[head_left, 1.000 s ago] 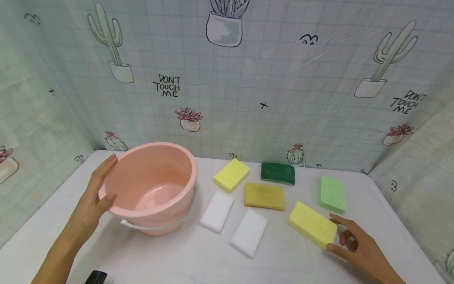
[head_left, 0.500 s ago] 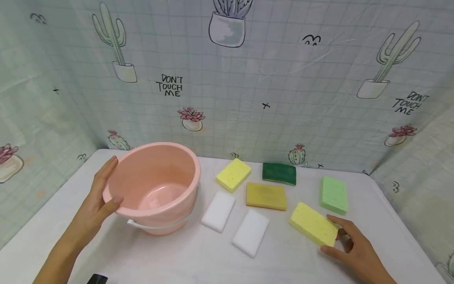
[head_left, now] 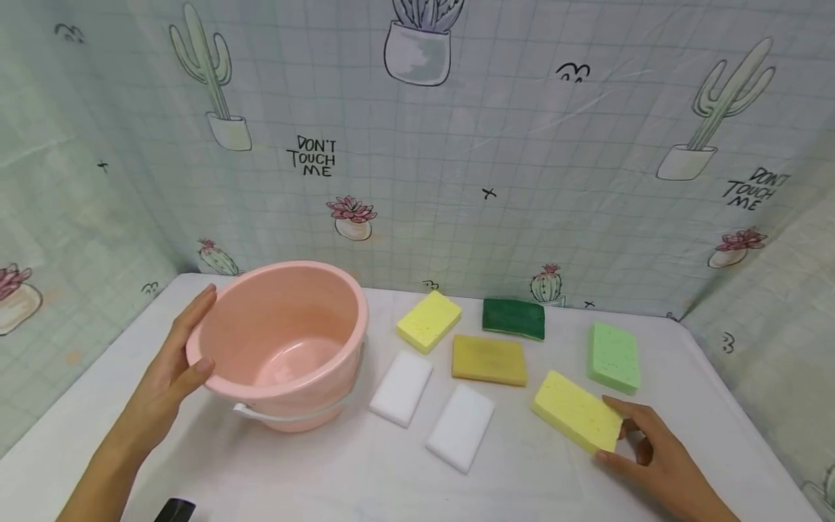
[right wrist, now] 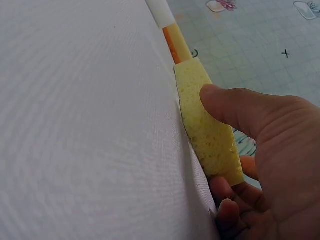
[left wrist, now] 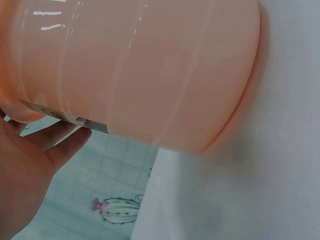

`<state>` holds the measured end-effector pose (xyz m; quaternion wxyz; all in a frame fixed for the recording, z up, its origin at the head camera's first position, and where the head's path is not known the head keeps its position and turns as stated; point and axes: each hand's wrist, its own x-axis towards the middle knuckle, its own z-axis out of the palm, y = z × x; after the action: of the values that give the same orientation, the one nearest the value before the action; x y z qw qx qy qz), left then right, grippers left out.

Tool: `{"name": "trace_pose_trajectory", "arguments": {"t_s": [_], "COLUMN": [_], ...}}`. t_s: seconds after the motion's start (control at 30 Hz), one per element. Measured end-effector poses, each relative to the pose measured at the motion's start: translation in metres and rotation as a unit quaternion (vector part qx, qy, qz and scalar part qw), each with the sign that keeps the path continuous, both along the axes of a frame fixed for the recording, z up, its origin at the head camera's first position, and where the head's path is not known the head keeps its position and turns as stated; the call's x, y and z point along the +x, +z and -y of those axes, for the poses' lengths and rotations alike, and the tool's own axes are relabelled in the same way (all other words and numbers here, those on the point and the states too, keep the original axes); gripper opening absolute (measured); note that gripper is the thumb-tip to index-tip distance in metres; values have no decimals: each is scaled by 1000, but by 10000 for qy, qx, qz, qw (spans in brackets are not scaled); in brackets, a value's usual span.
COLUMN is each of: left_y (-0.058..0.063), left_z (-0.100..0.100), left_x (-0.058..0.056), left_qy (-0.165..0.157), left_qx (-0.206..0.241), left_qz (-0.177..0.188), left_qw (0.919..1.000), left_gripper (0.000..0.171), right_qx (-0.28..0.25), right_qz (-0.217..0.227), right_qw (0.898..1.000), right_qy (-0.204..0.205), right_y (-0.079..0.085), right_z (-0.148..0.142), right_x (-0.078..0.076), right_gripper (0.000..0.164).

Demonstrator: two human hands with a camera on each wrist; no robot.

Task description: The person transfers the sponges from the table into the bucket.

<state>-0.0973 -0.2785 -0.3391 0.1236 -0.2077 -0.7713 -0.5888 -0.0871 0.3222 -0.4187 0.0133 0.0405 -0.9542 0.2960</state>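
In the head view, my left hand (head_left: 167,362) holds the rim of a pink bucket (head_left: 320,370) at its left side, thumb over the edge. Several of its fingers (left wrist: 70,145) touch the bucket's outer wall in the left wrist view. At the right, my right hand (head_left: 659,453) pinches the near right end of a yellow sponge (head_left: 577,412), which lies on the white table. The right wrist view has the thumb pressed on one long side of this porous sponge (right wrist: 200,115), with other fingers at its end and far side.
Two white sponges (head_left: 401,388) lie right of the bucket. Behind them are another yellow sponge (head_left: 429,321), a mustard sponge (head_left: 488,360) and a dark green scouring pad (head_left: 512,319). A light green sponge (head_left: 614,358) is at right. Patterned cloth (head_left: 417,145) walls the table.
My right hand has moved left from beside the yellow sponge to close its thumb and fingers on it. The left hand stays at the bucket, its thumb shifting slightly.
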Motion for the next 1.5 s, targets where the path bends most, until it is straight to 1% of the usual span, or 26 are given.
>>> {"name": "trace_pose_trajectory", "arguments": {"t_s": [0.1, 0.17, 0.23, 0.27, 0.33, 0.4, 0.47, 0.53, 0.63, 0.83, 1.0, 1.1, 1.2, 1.33, 1.5], "left_y": [-2, -3, -4, -5, -7, -11, -14, -16, -16, -14, -16, -17, -17, -16, -15], "left_z": [0, -1, -2, -3, -5, -6, -7, -7, -8, -8, -6, -4, -4, -4, -4], "left_x": [-3, -4, -4, -4, -4, -4, -4, -4, -4, -3, -4, -5, -4, -3, -4], "left_qy": [49, 91, 132, 134, 111, 70, 64, 102, 86, 70, 102, 116, 83, 34, 82], "left_qx": [97, 128, 143, 182, 310, 527, 704, 808, 865, 711, 706, 691, 632, 525, 432], "left_qz": [-77, -120, -166, -184, -194, -192, -174, -126, -114, -146, -110, -100, -150, -219, -133], "left_qw": [9999, 9998, 9997, 9996, 9993, 9984, 9973, 9966, 9961, 9973, 9974, 9975, 9979, 9984, 9989], "left_gripper": [66, 64, 63, 62, 60, 58, 57, 56, 57, 57, 57, 56, 57, 58, 58], "right_qx": [46, 5, -86, -175, -371, -563, -680, -747, -683, -433, -341, -411, -588, -793, -1109], "right_qz": [272, 194, -21, -198, -665, -996, -1248, -1368, -1444, -1415, -1453, -1468, -1492, -1573, -1580], "right_qw": [9994, 9994, 9996, 9995, 9971, 9932, 9889, 9862, 9850, 9876, 9873, 9861, 9834, 9778, 9693], "right_qy": [-232, -299, -265, -199, 8, 225, 425, 560, 652, 516, 543, 658, 848, 1131, 1525], "right_y": [3, 4, 5, 5, 5, 9, 14, 20, 31, 54, 74, 84, 92, 101, 110], "right_z": [1, 1, 0, 0, -3, -5, -6, -6, -2, 13, 27, 36, 47, 62, 81], "right_x": [1, 1, 1, 1, 1, 0, -2, -4, -7, -15, -24, -29, -34, -41, -48], "right_gripper": [79, 79, 77, 75, 70, 67, 67, 67, 67, 65, 66, 65, 64, 64, 62]}}
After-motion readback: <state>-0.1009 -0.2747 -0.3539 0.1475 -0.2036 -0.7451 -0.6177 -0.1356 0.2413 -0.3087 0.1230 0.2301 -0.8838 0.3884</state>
